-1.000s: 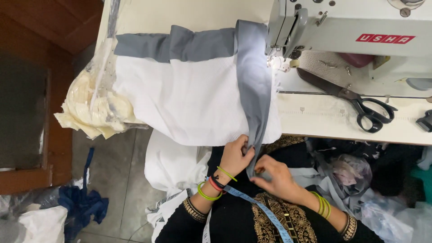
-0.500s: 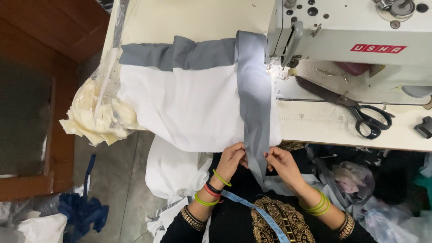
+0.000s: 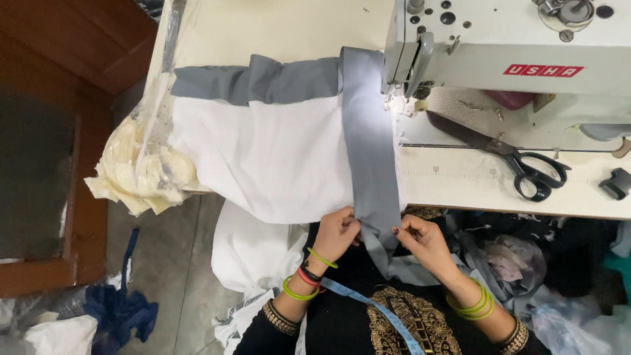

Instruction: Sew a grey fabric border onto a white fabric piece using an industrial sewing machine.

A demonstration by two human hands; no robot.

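Head view, looking down over the bench [image 3: 460,190].

Left hand [image 3: 336,231]: fingers pinched on the left edge of the grey strip [image 3: 369,164], at the bench's near edge. Right hand [image 3: 420,238]: fingers pinched on the strip's right edge, level with the left. I judge both hands closed on the strip, which is drawn flat between them.

Change against the half-second-old picture: both hands sat closer together on the strip's hanging tail then; now they are spread to its two edges and the strip lies straighter. A second ago my right hand was lower, over my lap. My reading is that the strip is being squared up and smoothed against the white cloth [image 3: 263,158] rather than fed.

Position of the strip: it runs away from my fingers, straight up the bench, to the foot of the sewing machine [image 3: 506,52]; its far end meets a grey band across the top of the white cloth. The tail drops below my fingers into my lap.

Around the fingers: white cloth just left of the left hand, spilling off the bench edge. Scissors [image 3: 519,161] lie well to the right and beyond the right hand, blades pointing toward the needle. Blue tape measure [image 3: 368,306] hangs below my hands. Cream scraps [image 3: 141,174] bunch far left of the bench.
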